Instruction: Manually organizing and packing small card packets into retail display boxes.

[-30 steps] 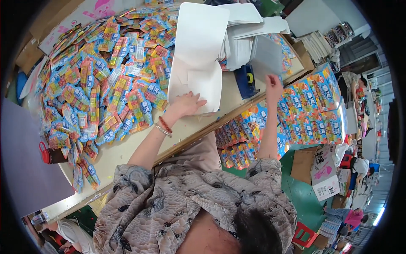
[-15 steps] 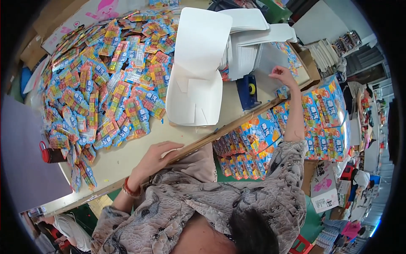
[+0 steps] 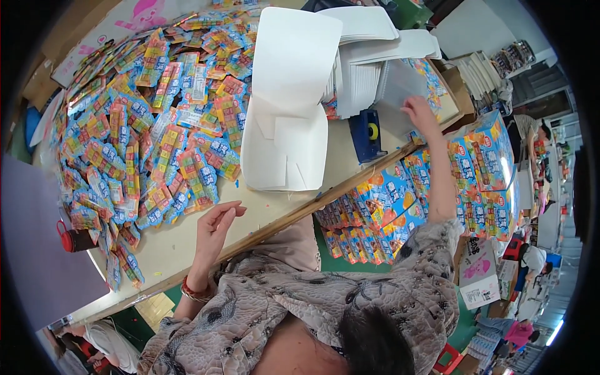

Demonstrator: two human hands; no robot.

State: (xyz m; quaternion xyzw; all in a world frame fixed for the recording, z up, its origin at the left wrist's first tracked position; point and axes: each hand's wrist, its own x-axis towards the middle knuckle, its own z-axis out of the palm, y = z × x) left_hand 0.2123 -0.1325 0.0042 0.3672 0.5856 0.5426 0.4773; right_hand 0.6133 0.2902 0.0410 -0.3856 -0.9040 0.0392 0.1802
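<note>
My left hand [image 3: 217,228] is over the table, its fingers stretched to the right with nothing in them, beside the near edge of the candy packet pile [image 3: 169,144]. An open white cardboard box [image 3: 253,150] stands just beyond it, lid folded up, with inner flaps showing inside. My right hand [image 3: 422,117] is raised at the right, fingers bent together near a clear plastic sheet [image 3: 395,87]; whatever the fingertips pinch, if anything, is too small to make out. Between box and right hand stands a blue tape dispenser [image 3: 362,139] with a yellow core.
Stacked white flat cartons [image 3: 369,53] lie behind the dispenser. A wooden strip [image 3: 325,197] edges the table nearest me. Bundled colourful display boxes [image 3: 484,169] stand on the right, beyond the edge. A dark cup with a red loop [image 3: 80,239] is at the left.
My left hand has lifted off the table edge and moved inward, its fingers drawing closer together. My right hand has shifted slightly left, and its fingers are more bent.
</note>
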